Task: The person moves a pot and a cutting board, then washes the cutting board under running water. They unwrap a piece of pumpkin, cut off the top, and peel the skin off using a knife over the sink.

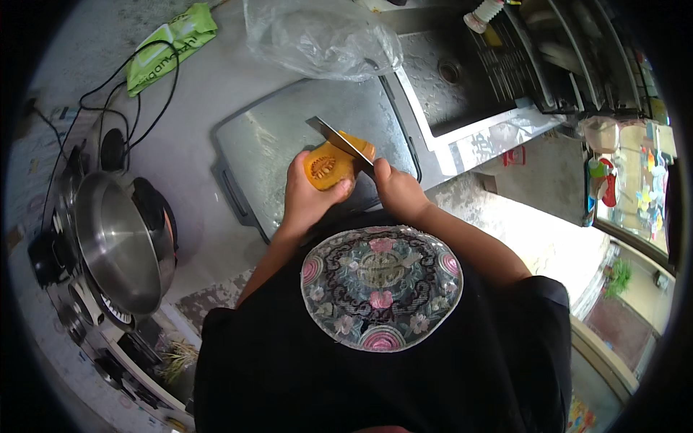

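My left hand grips a piece of orange squash, likely pumpkin, whose cut face with seeds is turned up and to the left. In my right hand is a cleaver-like kitchen knife. Its blade lies across the squash, towards the right end, and points up and left. Whether the edge has sunk into the flesh cannot be told. Both hands are over a grey cutting board with a dark rim and side handles. The board's surface looks wet.
A clear plastic bag lies at the board's far edge. To the right is a metal sink with a dish rack. On the left stand a steel pan, a looped black cable and a green wipes packet.
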The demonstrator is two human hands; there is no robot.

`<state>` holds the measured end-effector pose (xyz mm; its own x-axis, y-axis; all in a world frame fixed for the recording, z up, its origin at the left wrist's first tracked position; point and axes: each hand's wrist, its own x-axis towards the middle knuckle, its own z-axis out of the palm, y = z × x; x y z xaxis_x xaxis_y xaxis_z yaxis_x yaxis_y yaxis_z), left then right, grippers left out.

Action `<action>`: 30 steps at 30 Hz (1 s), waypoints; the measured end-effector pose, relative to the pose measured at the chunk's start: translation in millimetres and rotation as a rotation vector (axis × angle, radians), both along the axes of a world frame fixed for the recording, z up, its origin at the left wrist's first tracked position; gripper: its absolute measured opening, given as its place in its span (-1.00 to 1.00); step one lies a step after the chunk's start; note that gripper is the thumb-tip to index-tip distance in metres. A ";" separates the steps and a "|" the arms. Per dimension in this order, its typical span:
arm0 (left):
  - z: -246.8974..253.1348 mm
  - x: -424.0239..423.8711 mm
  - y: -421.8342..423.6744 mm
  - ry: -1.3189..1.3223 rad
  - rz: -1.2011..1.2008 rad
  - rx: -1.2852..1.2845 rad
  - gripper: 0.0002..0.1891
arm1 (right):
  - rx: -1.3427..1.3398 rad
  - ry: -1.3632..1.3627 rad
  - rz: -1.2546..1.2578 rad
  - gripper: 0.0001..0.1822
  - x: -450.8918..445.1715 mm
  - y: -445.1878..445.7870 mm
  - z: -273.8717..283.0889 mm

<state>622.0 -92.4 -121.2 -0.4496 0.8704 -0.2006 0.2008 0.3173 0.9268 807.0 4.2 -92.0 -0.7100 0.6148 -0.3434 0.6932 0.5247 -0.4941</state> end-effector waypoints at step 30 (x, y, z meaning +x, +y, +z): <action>-5.0 -29.8 15.2 -0.203 0.054 -0.171 0.06 | -0.059 -0.140 0.091 -0.82 -41.0 21.3 -10.1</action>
